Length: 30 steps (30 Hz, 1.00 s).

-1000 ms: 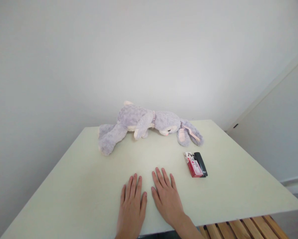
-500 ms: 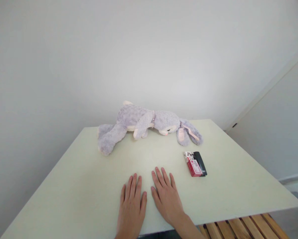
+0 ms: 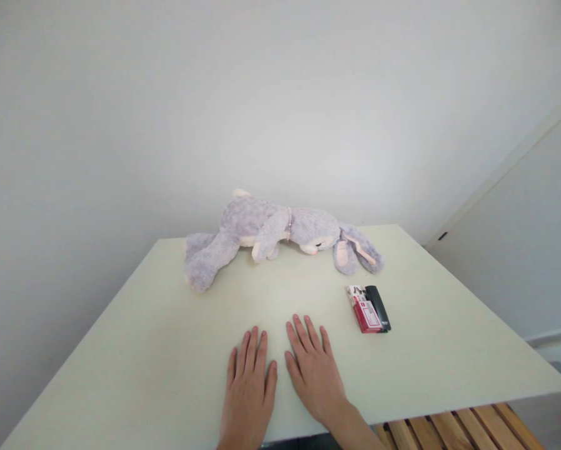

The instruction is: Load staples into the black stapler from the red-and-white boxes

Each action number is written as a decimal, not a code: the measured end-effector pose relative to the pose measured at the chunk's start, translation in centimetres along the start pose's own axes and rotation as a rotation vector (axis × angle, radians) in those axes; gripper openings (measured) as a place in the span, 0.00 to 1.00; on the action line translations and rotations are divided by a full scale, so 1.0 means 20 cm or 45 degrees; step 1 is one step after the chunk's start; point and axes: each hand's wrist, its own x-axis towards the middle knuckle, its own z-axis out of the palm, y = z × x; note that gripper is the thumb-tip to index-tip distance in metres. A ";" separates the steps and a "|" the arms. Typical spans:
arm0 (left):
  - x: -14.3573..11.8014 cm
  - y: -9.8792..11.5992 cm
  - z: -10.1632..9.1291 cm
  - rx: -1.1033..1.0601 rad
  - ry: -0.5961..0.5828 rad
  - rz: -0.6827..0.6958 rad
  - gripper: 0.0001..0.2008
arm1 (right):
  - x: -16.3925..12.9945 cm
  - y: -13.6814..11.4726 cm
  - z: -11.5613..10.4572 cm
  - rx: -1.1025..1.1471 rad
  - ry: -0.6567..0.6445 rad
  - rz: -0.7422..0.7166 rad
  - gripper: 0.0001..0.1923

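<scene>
My left hand [image 3: 249,387] lies flat on the pale tabletop [image 3: 158,350], palm down, fingers stretched out and holding nothing. Beside it, a small gap apart, my right hand [image 3: 314,372] also rests palm down with its fingers spread. To the right of that hand is a black stapler [image 3: 378,307], with a red and white box [image 3: 367,315] in what looks like one shared package. Farther back, a lavender plush rabbit [image 3: 257,222] lies on its side, its ears pointing right and its feet left. A beaded band circles its neck.
A plain wall [image 3: 280,106] rises behind the table's back edge. Below the front right edge shows a slatted wooden seat [image 3: 453,428]. A white panel or door [image 3: 519,237] stands off to the right.
</scene>
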 end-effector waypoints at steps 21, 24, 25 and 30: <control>0.00 0.00 0.00 0.017 -0.014 0.008 0.33 | 0.00 0.00 0.00 0.007 0.012 -0.003 0.31; 0.00 0.00 0.00 0.016 -0.025 0.007 0.33 | 0.00 0.00 0.00 0.013 0.011 0.000 0.31; 0.00 0.00 0.00 0.019 -0.025 0.006 0.33 | 0.00 0.00 0.00 0.013 0.012 -0.001 0.31; 0.00 0.00 0.00 0.037 -0.010 0.016 0.33 | 0.00 0.00 0.00 0.019 0.010 -0.007 0.31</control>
